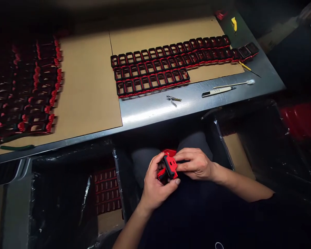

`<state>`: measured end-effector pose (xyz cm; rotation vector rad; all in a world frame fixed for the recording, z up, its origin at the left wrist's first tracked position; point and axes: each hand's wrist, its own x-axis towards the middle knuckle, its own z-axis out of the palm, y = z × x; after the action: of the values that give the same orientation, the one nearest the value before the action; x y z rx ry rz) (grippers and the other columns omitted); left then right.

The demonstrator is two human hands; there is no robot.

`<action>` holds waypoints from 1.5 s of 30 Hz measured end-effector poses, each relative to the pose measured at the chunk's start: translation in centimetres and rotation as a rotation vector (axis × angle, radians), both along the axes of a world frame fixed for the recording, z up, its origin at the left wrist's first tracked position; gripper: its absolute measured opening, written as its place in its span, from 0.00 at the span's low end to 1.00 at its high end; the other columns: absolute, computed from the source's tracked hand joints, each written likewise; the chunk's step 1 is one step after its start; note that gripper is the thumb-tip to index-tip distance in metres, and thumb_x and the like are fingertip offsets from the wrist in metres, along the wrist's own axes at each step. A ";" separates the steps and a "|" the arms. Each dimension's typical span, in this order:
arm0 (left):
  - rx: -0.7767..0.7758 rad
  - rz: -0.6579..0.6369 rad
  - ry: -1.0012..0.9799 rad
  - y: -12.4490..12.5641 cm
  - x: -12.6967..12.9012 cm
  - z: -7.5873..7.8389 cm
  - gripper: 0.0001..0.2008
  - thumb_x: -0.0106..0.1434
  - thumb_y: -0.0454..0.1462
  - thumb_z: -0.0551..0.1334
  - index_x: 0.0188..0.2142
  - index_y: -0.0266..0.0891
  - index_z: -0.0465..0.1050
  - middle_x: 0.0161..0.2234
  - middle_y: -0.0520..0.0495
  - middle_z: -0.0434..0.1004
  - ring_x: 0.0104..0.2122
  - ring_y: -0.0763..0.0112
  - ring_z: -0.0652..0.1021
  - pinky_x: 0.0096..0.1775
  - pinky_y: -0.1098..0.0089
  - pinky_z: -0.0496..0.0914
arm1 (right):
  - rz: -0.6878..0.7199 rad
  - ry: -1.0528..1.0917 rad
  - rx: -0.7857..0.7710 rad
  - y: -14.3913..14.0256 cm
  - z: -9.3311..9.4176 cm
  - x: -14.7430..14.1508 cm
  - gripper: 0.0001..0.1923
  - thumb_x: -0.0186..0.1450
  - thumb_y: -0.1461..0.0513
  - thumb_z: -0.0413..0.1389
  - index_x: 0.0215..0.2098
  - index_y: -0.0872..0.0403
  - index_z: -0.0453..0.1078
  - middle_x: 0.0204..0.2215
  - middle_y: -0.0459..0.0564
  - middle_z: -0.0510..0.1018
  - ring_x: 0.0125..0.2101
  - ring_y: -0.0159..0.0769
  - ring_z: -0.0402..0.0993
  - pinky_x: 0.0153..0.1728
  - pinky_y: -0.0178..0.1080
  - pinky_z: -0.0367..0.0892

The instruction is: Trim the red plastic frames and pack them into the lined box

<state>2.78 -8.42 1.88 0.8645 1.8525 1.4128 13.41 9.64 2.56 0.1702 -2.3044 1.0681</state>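
Over the lap, my left hand is wrapped round a red-and-black plastic frame, thumb at its lower edge and fingers on its upper side. A red face of the frame with small slots is turned up toward me. From the right, my right hand presses its bent fingers against that red face; whether a small piece sits under the fingertips is hidden. Rows of similar black-and-red plastic frames stand side by side on the bench beyond my hands.
On the metal bench lie nail clippers, a utility knife, a swab stick and yellow-handled tools. More frames cover the cardboard at left. Lined bins with frames flank the lap.
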 end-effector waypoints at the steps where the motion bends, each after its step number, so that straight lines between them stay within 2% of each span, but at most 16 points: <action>1: 0.022 0.014 0.097 0.0 0.0 0.1 0.34 0.55 0.38 0.69 0.61 0.44 0.62 0.56 0.40 0.70 0.54 0.58 0.76 0.53 0.58 0.74 | -0.034 -0.026 -0.003 0.8 0.5 -0.4 0.12 0.67 0.69 0.53 0.41 0.52 0.77 0.38 0.52 0.83 0.38 0.36 0.81 0.39 0.37 0.76; 2: 0.039 0.023 0.192 0.1 0.0 0.2 0.34 0.55 0.36 0.68 0.61 0.44 0.62 0.55 0.40 0.69 0.54 0.58 0.75 0.53 0.58 0.74 | -0.103 -0.052 0.010 1.9 1.0 -1.1 0.14 0.66 0.70 0.52 0.43 0.51 0.77 0.39 0.52 0.84 0.39 0.35 0.81 0.41 0.37 0.76; 4: 0.063 0.023 0.340 0.2 -0.1 0.5 0.34 0.56 0.34 0.66 0.61 0.43 0.61 0.54 0.41 0.69 0.53 0.60 0.75 0.52 0.58 0.75 | -0.338 -0.090 0.104 4.4 1.9 -2.9 0.14 0.66 0.68 0.53 0.46 0.51 0.76 0.40 0.51 0.83 0.40 0.38 0.80 0.44 0.41 0.75; 6: 0.073 0.012 0.418 0.2 -0.2 0.8 0.34 0.57 0.34 0.66 0.62 0.43 0.61 0.53 0.41 0.69 0.51 0.60 0.76 0.50 0.60 0.76 | -0.610 -0.242 0.233 7.1 2.3 -5.1 0.16 0.66 0.60 0.58 0.51 0.54 0.74 0.46 0.55 0.81 0.45 0.46 0.77 0.49 0.48 0.72; 7: 0.074 0.006 0.437 0.2 -0.2 0.9 0.33 0.57 0.34 0.66 0.62 0.42 0.60 0.52 0.41 0.69 0.50 0.61 0.76 0.49 0.61 0.77 | -0.685 -0.353 0.276 8.1 2.3 -6.2 0.20 0.65 0.56 0.60 0.53 0.55 0.73 0.48 0.57 0.79 0.47 0.49 0.75 0.49 0.49 0.71; 9: 0.065 0.006 0.454 0.1 -0.2 0.9 0.33 0.58 0.35 0.66 0.62 0.42 0.61 0.52 0.41 0.69 0.49 0.61 0.77 0.48 0.62 0.77 | -0.744 -0.568 0.320 9.5 2.1 -8.0 0.23 0.63 0.52 0.61 0.53 0.55 0.74 0.49 0.58 0.77 0.47 0.52 0.73 0.46 0.49 0.71; 11: 0.050 0.019 0.462 0.0 -0.2 0.7 0.32 0.59 0.36 0.66 0.62 0.42 0.61 0.52 0.40 0.69 0.49 0.61 0.77 0.49 0.61 0.77 | -0.755 -0.682 0.319 9.9 1.6 -9.3 0.21 0.64 0.51 0.60 0.51 0.53 0.75 0.47 0.57 0.76 0.46 0.51 0.73 0.43 0.47 0.70; 16: 0.051 0.003 0.438 0.2 -0.2 0.5 0.33 0.58 0.35 0.65 0.62 0.41 0.60 0.52 0.40 0.69 0.50 0.62 0.77 0.49 0.62 0.77 | -0.814 -0.669 0.248 9.8 0.7 -10.5 0.21 0.63 0.51 0.61 0.50 0.52 0.76 0.47 0.54 0.76 0.45 0.49 0.74 0.40 0.45 0.69; 19: 0.085 -0.034 0.413 0.5 -0.2 0.6 0.34 0.57 0.33 0.66 0.63 0.41 0.60 0.54 0.39 0.69 0.51 0.62 0.77 0.48 0.64 0.77 | -0.763 -0.570 0.214 9.7 1.2 -9.4 0.14 0.63 0.57 0.61 0.45 0.54 0.77 0.42 0.53 0.80 0.41 0.45 0.76 0.42 0.43 0.69; 21: 0.114 -0.042 0.403 0.4 -0.2 0.7 0.36 0.57 0.33 0.66 0.64 0.42 0.59 0.56 0.38 0.69 0.53 0.60 0.76 0.50 0.61 0.76 | -0.656 -0.457 0.189 9.0 1.9 -7.2 0.12 0.63 0.59 0.61 0.43 0.55 0.78 0.36 0.51 0.82 0.36 0.41 0.77 0.41 0.42 0.70; 23: 0.139 -0.043 0.389 0.3 -0.3 0.7 0.37 0.57 0.34 0.67 0.65 0.42 0.58 0.57 0.38 0.70 0.55 0.58 0.75 0.53 0.59 0.75 | -0.491 -0.349 0.161 7.6 2.8 -4.1 0.12 0.63 0.58 0.61 0.43 0.55 0.78 0.34 0.51 0.82 0.33 0.39 0.77 0.39 0.41 0.72; 26: 0.174 -0.072 0.361 0.2 -0.4 0.5 0.38 0.57 0.34 0.67 0.66 0.42 0.57 0.56 0.38 0.71 0.55 0.58 0.75 0.54 0.58 0.75 | -0.278 -0.286 0.087 4.7 3.5 0.8 0.13 0.63 0.63 0.62 0.46 0.53 0.77 0.36 0.52 0.82 0.35 0.37 0.79 0.37 0.38 0.75; 29: 0.200 -0.141 0.347 0.5 -0.6 0.4 0.38 0.58 0.35 0.68 0.66 0.41 0.56 0.56 0.38 0.73 0.55 0.58 0.75 0.54 0.58 0.75 | -0.148 -0.235 -0.041 1.8 3.3 3.4 0.13 0.61 0.66 0.63 0.45 0.54 0.77 0.36 0.52 0.82 0.34 0.35 0.80 0.35 0.36 0.77; 32: 0.200 -0.205 0.345 1.0 -0.7 0.3 0.38 0.59 0.36 0.68 0.66 0.41 0.56 0.57 0.37 0.73 0.56 0.58 0.75 0.54 0.57 0.75 | -0.119 -0.175 -0.117 0.0 2.9 3.8 0.08 0.61 0.65 0.64 0.40 0.55 0.78 0.35 0.53 0.83 0.35 0.36 0.81 0.37 0.36 0.77; 35: 0.191 -0.233 0.343 1.1 -0.8 0.3 0.38 0.60 0.37 0.68 0.66 0.42 0.55 0.57 0.36 0.73 0.56 0.56 0.75 0.53 0.55 0.76 | -0.102 -0.139 -0.119 -0.3 2.7 3.5 0.03 0.61 0.64 0.64 0.35 0.55 0.78 0.35 0.53 0.82 0.34 0.35 0.81 0.36 0.36 0.77; 45: 0.166 -0.215 0.360 0.6 -0.8 0.3 0.39 0.61 0.38 0.68 0.68 0.43 0.53 0.57 0.36 0.73 0.55 0.56 0.76 0.52 0.55 0.76 | -0.054 -0.127 -0.078 -0.2 2.8 3.2 0.03 0.61 0.64 0.65 0.33 0.56 0.77 0.33 0.53 0.82 0.31 0.35 0.79 0.32 0.36 0.76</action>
<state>1.97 -7.85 2.14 1.4358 1.8429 1.3549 16.59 9.42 5.38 0.0094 -2.3603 1.1692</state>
